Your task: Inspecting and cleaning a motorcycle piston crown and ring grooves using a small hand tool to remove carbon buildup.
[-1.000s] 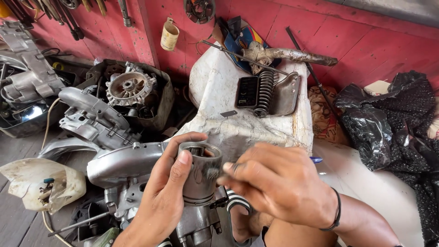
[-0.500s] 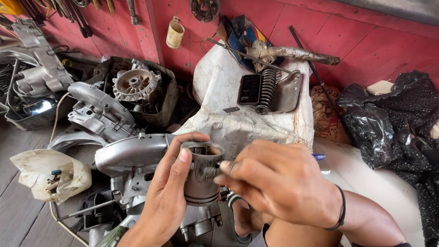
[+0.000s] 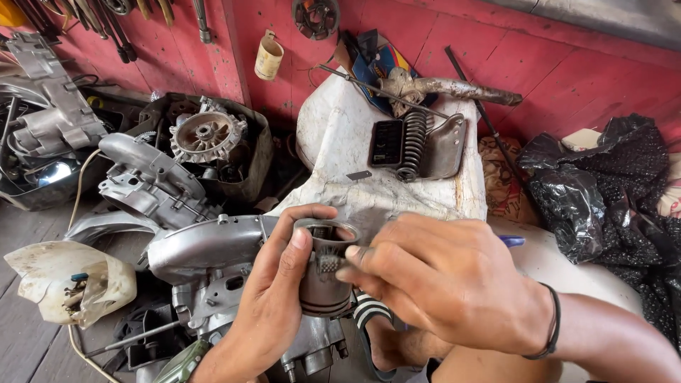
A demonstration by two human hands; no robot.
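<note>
My left hand (image 3: 266,312) grips a grey metal piston (image 3: 323,284), hollow end up, thumb on its rim. My right hand (image 3: 443,280) pinches a small toothed round part (image 3: 328,264) against the piston's side hole. Both hands hover just above a silver engine casing (image 3: 206,245) on the floor. A black band circles my right wrist.
A cooling-fan flywheel (image 3: 206,135) sits in a dark housing at the back left, among other engine covers (image 3: 145,181). A white sack (image 3: 369,177) carries a finned cylinder part (image 3: 415,145). Black plastic bags (image 3: 603,191) lie right; a bag of small parts (image 3: 71,284) lies left. Tools hang on the red wall.
The view has shifted slightly rightward and upward, so the floor parts slide left. My hands stay on the piston, the right one still pressing the small part at its side.
</note>
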